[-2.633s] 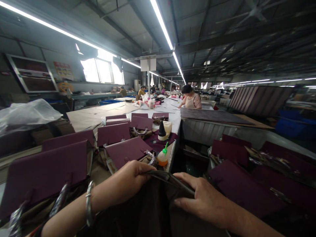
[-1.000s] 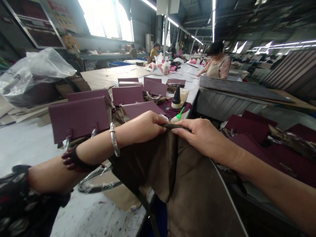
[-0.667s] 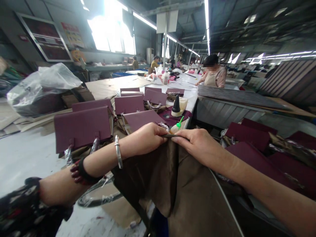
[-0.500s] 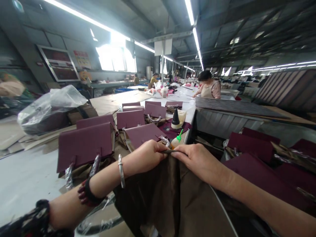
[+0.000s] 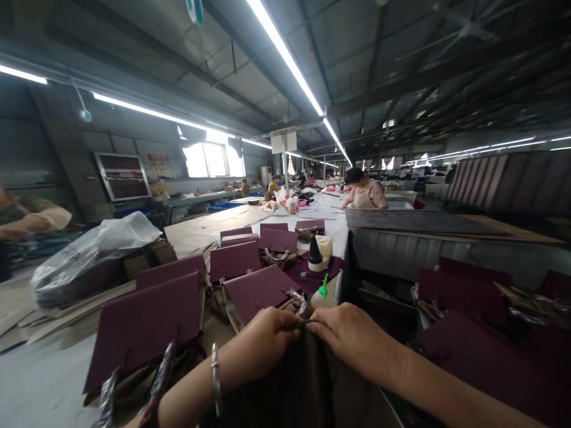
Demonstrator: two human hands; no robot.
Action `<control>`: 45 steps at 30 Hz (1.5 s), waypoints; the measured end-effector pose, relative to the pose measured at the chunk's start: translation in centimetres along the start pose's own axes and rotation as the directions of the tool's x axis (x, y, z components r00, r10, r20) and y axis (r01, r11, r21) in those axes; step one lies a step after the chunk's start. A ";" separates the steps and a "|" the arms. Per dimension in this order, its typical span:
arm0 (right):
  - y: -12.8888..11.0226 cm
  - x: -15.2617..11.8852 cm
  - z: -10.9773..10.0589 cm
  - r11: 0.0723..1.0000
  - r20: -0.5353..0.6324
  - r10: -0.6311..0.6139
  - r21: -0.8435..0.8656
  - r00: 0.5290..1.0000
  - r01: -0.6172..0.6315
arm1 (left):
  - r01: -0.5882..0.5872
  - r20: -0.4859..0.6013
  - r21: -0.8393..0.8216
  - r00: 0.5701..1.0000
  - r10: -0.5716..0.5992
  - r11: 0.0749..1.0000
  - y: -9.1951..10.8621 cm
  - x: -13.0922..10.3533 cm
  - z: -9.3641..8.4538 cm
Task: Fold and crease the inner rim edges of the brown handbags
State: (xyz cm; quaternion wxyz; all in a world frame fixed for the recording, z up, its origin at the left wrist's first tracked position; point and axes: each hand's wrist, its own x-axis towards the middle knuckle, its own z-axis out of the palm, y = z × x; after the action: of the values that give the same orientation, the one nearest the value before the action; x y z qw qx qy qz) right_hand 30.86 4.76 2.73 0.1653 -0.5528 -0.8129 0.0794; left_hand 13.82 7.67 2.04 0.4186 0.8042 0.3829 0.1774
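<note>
A dark brown piece of fabric [image 5: 307, 368] hangs down in front of me from both hands. My left hand [image 5: 267, 336], with a silver bangle [image 5: 216, 379] on the wrist, pinches its upper edge. Close beside it, my right hand [image 5: 343, 330] grips the same edge between thumb and fingers. Just beyond the hands stands a glue bottle with a green nozzle [image 5: 323, 291]. A maroon bag panel [image 5: 259, 294] with a plastic-wrapped handle [image 5: 298, 303] lies past my left hand. The fabric's lower part is dark and runs out of view.
More maroon bags [image 5: 145, 333] cover the table to the left, near a clear plastic sack [image 5: 98, 255]. A black cone-topped container [image 5: 315, 252] stands farther back. Maroon pieces [image 5: 495, 356] are piled at right. Across the table a co-worker [image 5: 366, 193] bends over; another person's arm [image 5: 35, 220] shows far left.
My view has tipped upward, so hands, bags and table sit lower in the picture. Both hands still grip the fabric edge. At far left the other person's arm shows more.
</note>
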 end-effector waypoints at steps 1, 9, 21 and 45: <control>0.0 0.0 0.0 1.000 0.000 -0.012 0.003 1.000 0.012 | 0.001 -0.020 0.018 1.000 -0.001 1.000 0.0 -0.2 0.1; -0.5 0.0 0.1 0.953 0.022 -0.232 0.208 0.972 0.222 | -0.058 -0.001 0.047 0.998 0.058 0.997 1.0 -1.7 -0.1; 0.4 -4.8 -0.7 0.934 0.159 0.061 0.340 0.985 -0.113 | -0.014 -0.067 0.023 0.998 0.016 1.000 0.5 -2.1 -0.2; 1.0 -1.8 -2.4 0.965 0.295 -0.086 0.262 0.952 0.006 | 0.128 -0.154 0.259 0.984 -0.090 0.957 1.3 -3.8 -0.4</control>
State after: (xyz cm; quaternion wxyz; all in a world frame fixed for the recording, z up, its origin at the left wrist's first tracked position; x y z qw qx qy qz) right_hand 33.17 3.32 4.36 0.1105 -0.4885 -0.8242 0.2644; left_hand 11.71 4.47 3.49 0.2873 0.8165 0.4755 0.1569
